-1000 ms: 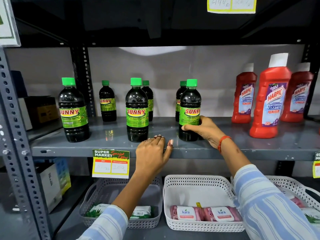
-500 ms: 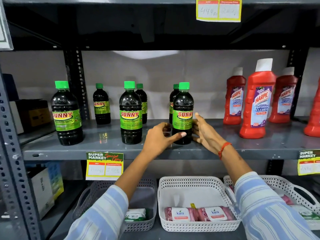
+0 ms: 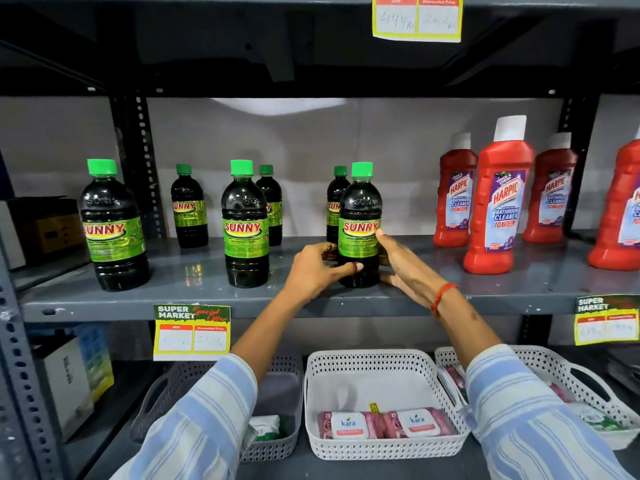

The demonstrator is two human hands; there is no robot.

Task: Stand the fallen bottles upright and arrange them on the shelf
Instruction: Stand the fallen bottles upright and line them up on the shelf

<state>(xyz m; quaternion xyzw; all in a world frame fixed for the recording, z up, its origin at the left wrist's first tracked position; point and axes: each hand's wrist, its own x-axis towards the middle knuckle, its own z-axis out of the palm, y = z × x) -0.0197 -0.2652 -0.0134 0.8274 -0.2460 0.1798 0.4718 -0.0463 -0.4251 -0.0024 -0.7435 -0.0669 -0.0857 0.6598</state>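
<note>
1. Dark liquid under a green cap marks the held Sunny bottle (image 3: pixel 360 225), standing upright on the grey shelf (image 3: pixel 207 299) near its front edge, the landmark for the rest.
2. The left hand (image 3: pixel 317 271) cups its lower left side with the thumb across the front; the right hand (image 3: pixel 403 268) presses its right side, fingers (image 3: pixel 381 235) loosely curled against the label. Both grip it lightly.
3. Left of it stand two more front bottles (image 3: pixel 246 225) (image 3: pixel 112 225); behind it and them stand three smaller-looking ones (image 3: pixel 336 202). The red Harpic bottles (image 3: pixel 498 202) stand to its right.
4. No bottle lies fallen in view, so this looks like final spacing and alignment.
5. Next likely calls for a small slide or twist to square the label, then letting go gently.
</note>
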